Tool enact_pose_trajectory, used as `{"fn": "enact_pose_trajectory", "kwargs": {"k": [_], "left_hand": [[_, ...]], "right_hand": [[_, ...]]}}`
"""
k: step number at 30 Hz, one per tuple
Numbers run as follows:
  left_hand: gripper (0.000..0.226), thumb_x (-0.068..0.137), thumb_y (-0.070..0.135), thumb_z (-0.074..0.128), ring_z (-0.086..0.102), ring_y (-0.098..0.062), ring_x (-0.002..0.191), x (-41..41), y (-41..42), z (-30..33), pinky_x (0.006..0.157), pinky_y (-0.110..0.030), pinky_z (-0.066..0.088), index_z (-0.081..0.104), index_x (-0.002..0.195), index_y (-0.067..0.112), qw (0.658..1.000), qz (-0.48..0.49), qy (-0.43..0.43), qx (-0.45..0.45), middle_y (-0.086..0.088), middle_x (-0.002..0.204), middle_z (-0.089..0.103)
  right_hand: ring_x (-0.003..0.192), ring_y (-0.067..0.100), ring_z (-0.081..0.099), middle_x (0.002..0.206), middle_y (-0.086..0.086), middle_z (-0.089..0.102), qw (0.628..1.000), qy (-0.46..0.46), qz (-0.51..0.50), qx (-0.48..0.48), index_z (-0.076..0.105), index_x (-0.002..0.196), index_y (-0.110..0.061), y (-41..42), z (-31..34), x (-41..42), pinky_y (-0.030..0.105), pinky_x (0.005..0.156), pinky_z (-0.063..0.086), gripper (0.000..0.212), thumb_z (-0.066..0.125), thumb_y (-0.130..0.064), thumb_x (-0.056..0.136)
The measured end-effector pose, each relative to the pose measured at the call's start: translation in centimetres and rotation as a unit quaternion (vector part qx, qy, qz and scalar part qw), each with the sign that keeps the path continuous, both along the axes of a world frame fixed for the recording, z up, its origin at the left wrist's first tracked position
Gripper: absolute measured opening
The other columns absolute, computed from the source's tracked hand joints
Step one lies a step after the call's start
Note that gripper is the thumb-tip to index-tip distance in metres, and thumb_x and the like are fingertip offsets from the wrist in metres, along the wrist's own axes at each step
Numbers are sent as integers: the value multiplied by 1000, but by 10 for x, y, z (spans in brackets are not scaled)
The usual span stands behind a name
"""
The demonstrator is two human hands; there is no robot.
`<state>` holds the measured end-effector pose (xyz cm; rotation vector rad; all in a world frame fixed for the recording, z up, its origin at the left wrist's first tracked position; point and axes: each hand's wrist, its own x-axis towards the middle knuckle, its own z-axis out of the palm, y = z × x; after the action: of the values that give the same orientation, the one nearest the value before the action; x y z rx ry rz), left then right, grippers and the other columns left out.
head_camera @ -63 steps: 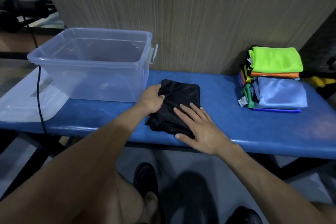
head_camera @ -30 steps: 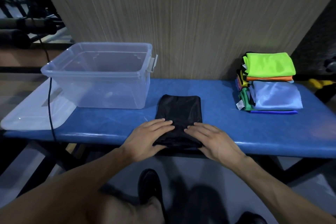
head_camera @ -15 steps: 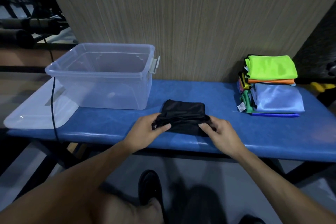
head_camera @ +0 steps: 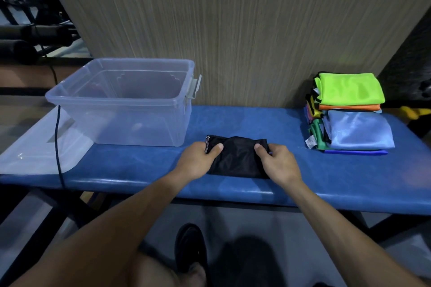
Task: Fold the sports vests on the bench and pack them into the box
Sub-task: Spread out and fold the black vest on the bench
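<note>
**A:** How did the folded black mesh sports vest [head_camera: 238, 158] lie when you had it?

**B:** It lay on the padded blue surface [head_camera: 256, 123], near the front edge, its long axis running left to right, across your body. A trimmed hem stuck up at its left far corner. It sat just right of the clear plastic storage box [head_camera: 121, 102], apart from it.

**A:** And your fingers?

**B:** Your left hand [head_camera: 198, 162] gripped the left end, thumb on top, the other fingers curled under the cloth. Your right hand [head_camera: 278, 163] did the same at the right end, thumb pressed on top. Both were clenched on the vest, neither released.

**A:** What couldn't you make out?

**B:** The fingers beneath the cloth were hidden, so you couldn't tell whether the vest was lifted or resting on the surface. The number of folds in it was hard to read, black on black. The stack of folded coloured vests [head_camera: 349, 114] at the right, lime green on top, pale blue below, showed only edges of its lower layers. The flat clear lid [head_camera: 35, 151] left of the box was cut off by the picture's edge.
</note>
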<state>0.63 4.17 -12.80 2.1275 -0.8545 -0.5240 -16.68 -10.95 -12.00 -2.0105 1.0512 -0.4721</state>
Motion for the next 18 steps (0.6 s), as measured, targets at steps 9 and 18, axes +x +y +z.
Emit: {"fn": "enact_pose_trajectory", "kwargs": {"k": [9,18], "left_hand": [[49,99,52,57,50,-19,54,24,-10,11,51,-31,44,47,70,13,999,29,22,39,-1,60,47],[32,101,35,61,63,-20,51,30,-6,13,59,-44,63,67,84,9,996,54,70,14,-8,65,64]], "right_hand": [[79,32,62,76,9,63,990,130,-38,-26,52,68,-12,-14,3,19,34,60,40,47,50,-51,96],[82,33,58,89,12,61,980,179,-23,-86,53,83,-10,-14,3,26,35,66,42,43,44,-50,99]]}}
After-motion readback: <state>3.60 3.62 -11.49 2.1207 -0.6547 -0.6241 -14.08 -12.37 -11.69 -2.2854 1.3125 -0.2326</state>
